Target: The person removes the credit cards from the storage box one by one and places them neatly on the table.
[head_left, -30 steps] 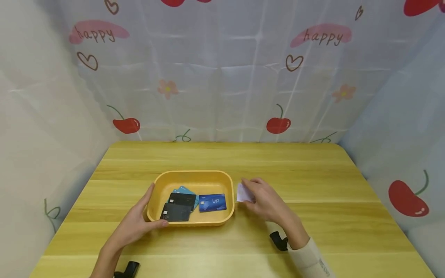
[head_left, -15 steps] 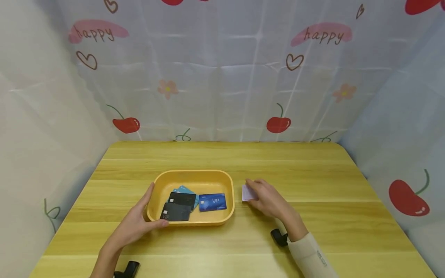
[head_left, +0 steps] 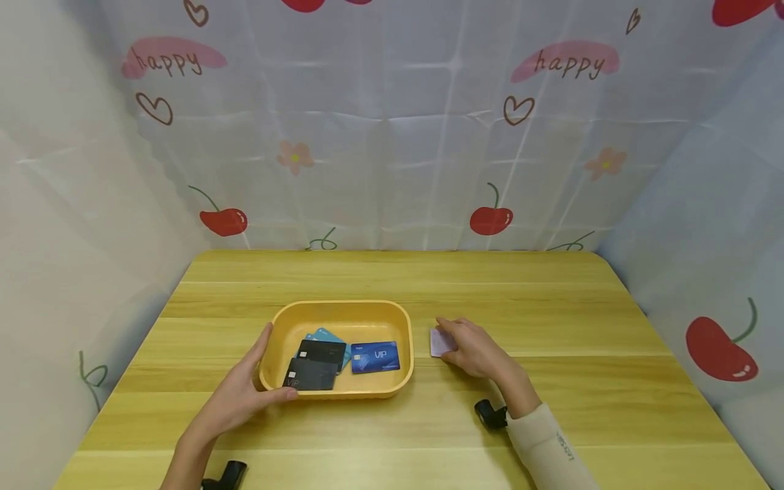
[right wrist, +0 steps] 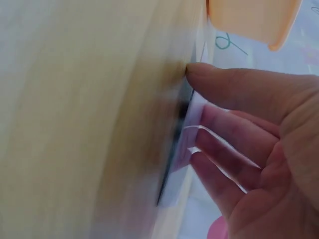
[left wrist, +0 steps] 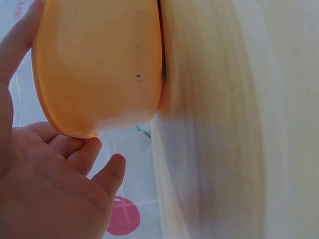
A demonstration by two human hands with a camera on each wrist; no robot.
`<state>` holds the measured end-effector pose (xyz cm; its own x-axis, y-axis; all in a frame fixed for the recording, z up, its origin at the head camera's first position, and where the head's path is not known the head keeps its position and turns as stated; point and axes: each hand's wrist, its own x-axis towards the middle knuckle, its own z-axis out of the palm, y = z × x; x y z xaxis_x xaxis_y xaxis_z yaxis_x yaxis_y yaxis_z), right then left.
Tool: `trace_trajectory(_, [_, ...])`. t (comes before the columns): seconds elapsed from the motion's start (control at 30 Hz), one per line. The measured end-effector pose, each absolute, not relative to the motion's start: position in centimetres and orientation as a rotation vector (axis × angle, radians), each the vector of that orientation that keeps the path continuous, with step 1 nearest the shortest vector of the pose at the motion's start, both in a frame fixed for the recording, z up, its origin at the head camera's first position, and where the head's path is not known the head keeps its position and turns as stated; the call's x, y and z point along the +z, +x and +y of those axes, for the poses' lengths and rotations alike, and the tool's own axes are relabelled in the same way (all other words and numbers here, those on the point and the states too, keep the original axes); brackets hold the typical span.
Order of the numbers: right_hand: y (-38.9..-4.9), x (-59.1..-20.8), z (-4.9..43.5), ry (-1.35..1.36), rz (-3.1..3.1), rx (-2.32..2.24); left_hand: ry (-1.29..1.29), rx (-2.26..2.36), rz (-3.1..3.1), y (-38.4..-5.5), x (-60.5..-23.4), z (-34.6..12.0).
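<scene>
A yellow plastic basket [head_left: 340, 313] sits on the table with several cards in it. A blue VIP card [head_left: 375, 358] lies at its right, while a black card [head_left: 322, 351], a dark grey VIP card [head_left: 311, 376] and light blue ones [head_left: 327, 335] overlap at its left. My left hand [head_left: 240, 393] holds the basket's left corner, thumb on the near rim and fingers along the left side. Right of the basket, my right hand [head_left: 474, 348] pinches a pale purple card [head_left: 439, 343] by its edges, low over the tabletop. Its right part is hidden under that hand.
The wooden table [head_left: 490, 286] has rounded far corners and ends at a white curtain [head_left: 392, 177] printed with cherries and hearts. Light sheets rise at both sides. A black wrist mount [head_left: 490, 414] shows under the right forearm, another [head_left: 228, 475] by the left.
My right hand has moved rightward with the pale purple card, away from the basket, and the card now lies flatter. The left hand and basket have stayed in place.
</scene>
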<state>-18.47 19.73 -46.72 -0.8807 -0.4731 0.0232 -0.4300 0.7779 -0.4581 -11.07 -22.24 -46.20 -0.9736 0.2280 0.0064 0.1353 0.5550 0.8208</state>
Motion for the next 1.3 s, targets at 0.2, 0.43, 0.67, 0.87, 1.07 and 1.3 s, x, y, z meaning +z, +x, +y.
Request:
trace_trajectory(0.2, [-18.77, -46.78, 19.71, -0.757, 2.843, -0.689, 0.315, 1.4, 2.683, -11.07, -46.22, -22.2])
trace_trajectory(0.43, [-18.95, -46.8, 19.61, -0.758, 2.821, -0.693, 0.32, 1.428, 2.668, -11.13, -46.25, -22.23])
trace_trajectory(0.67, [-19.02, -46.95, 19.2, -0.796, 2.801, -0.732, 0.335, 1.441, 2.662, -11.18, -46.34, -22.23])
trace_trajectory(0.87, [-19.11, -46.87, 19.02, -0.807, 2.793, -0.754, 0.33, 1.444, 2.653, -11.18, -46.32, -22.24])
trace_trajectory(1.07, [-19.21, -47.01, 19.05, -0.789, 2.77, -0.782, 0.331, 1.449, 2.644, -11.18, -46.29, -22.28])
trace_trajectory(1.3, [-19.03, -47.03, 19.13, -0.78, 2.765, -0.823, 0.329, 1.46, 2.634, -11.1, -46.3, -22.19])
